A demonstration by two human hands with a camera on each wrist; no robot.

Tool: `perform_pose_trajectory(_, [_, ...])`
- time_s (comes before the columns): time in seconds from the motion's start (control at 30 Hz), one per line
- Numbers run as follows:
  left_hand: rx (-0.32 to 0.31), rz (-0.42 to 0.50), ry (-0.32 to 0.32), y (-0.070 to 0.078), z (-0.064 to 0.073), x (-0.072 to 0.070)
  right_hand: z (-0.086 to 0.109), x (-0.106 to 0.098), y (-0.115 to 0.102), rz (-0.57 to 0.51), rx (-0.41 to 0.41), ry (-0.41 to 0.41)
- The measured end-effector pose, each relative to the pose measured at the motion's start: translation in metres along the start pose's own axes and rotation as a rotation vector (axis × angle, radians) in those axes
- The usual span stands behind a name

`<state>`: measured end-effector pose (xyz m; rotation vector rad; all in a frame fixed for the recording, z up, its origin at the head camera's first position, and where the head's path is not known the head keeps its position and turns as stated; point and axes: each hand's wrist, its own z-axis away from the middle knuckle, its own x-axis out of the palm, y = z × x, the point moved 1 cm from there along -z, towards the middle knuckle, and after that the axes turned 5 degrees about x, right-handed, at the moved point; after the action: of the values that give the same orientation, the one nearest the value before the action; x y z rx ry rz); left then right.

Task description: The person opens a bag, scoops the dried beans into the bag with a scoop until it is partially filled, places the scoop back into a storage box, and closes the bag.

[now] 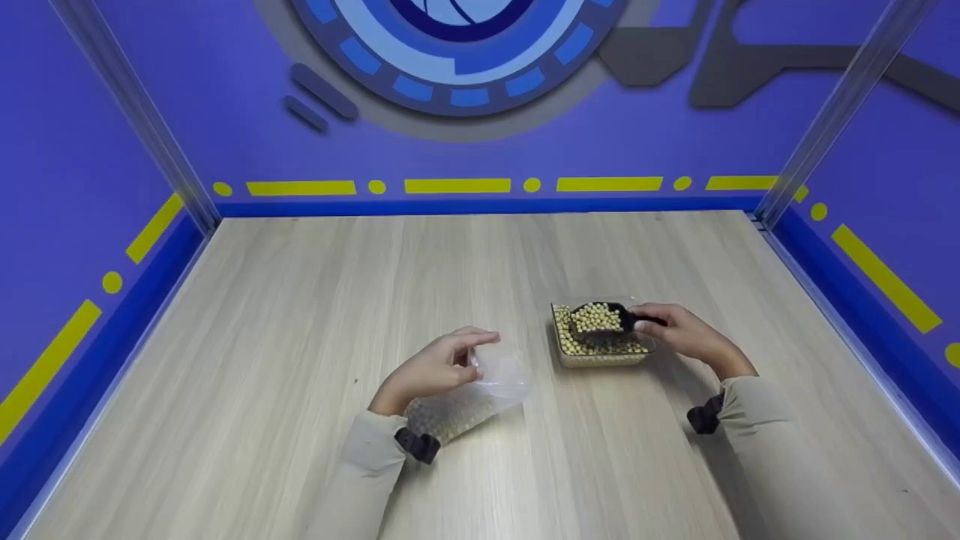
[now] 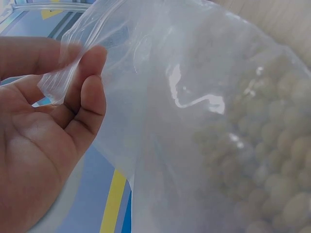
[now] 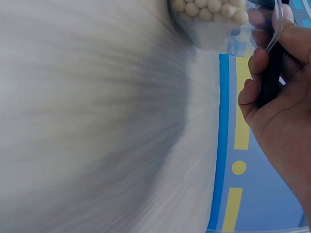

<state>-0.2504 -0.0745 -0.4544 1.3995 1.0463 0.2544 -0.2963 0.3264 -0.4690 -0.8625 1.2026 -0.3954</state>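
1. No words, labels, brands or numbers can be read in any view.
2. The back wall [image 1: 675, 146] carries wordless graphics: a large round emblem [image 1: 459, 60] in blues, cut off by the top edge of the head view, with grey shapes [image 1: 324, 91] near it.
3. Low on that wall, yellow bars [image 1: 457, 185] alternate with yellow dots [image 1: 532, 184] in a row.
4. The left wall [image 1: 52, 187] and right wall [image 1: 900, 172] bear yellow bars and dots too.

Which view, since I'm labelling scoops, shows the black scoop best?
The head view: it shows the scoop loaded with beans, plus its handle. Right wrist shows mainly the handle, in the right hand; left wrist, none.
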Motion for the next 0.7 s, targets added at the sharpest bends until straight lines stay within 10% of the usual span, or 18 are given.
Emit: perform_pose_trajectory(0.7, [0.026, 0.014, -0.003, 0.0, 0.0, 0.0, 0.003, -0.008, -0.015, 0.012, -0.033, 0.016])
